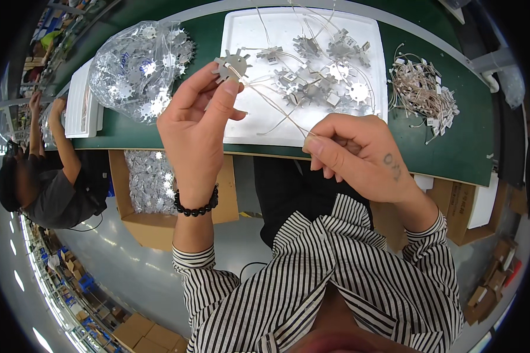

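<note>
Between the thumb and fingers of my left hand [197,120] is a toothed metal disc [234,63], silver and gear-like. Two thin pale wires [274,108] run from the disc across to my right hand [359,154]. My right thumb and forefinger pinch the wires near their far end. Both hands are raised over the near part of a white foam tray [247,36]. In that tray lies a loose heap of similar metal discs with wires attached [318,76]. How the wires join the disc is partly hidden by my left thumb.
A clear plastic bag of toothed discs [129,73] lies left on the green table [203,41], beside white trays [82,106]. A tangled wire pile [424,94] is at right. Below the table edge stands a cardboard box of discs [150,185]. Another person [53,188] sits far left.
</note>
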`<state>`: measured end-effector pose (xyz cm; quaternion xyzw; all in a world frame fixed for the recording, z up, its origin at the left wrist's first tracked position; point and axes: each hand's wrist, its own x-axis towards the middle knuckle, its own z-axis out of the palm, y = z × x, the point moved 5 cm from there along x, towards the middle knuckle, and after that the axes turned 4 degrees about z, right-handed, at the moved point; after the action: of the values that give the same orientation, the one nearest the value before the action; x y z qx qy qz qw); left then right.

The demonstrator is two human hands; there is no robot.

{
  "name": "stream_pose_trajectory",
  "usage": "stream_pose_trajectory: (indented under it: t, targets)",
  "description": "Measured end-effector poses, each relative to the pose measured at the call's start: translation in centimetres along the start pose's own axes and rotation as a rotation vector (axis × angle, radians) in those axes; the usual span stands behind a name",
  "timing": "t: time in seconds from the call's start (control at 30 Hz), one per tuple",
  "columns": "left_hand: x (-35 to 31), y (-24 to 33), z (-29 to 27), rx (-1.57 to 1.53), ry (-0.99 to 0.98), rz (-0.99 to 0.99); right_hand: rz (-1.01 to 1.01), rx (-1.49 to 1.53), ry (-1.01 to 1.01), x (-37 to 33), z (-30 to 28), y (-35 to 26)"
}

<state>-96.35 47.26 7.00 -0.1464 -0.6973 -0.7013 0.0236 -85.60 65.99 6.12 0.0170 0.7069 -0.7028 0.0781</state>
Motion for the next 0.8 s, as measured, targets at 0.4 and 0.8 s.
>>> stream_pose_trajectory:
  t: [0.4, 0.8]
  targets:
    - [-0.66, 0.57, 0.39, 0.424, 0.007, 0.331, 0.116, 0.052, 0.093, 0.16, -0.12, 0.08]
    - [-0.95, -0.28, 0.5, 0.374, -0.008, 0.294, 0.16, -0.06, 0.054, 0.64, -0.39, 0.44]
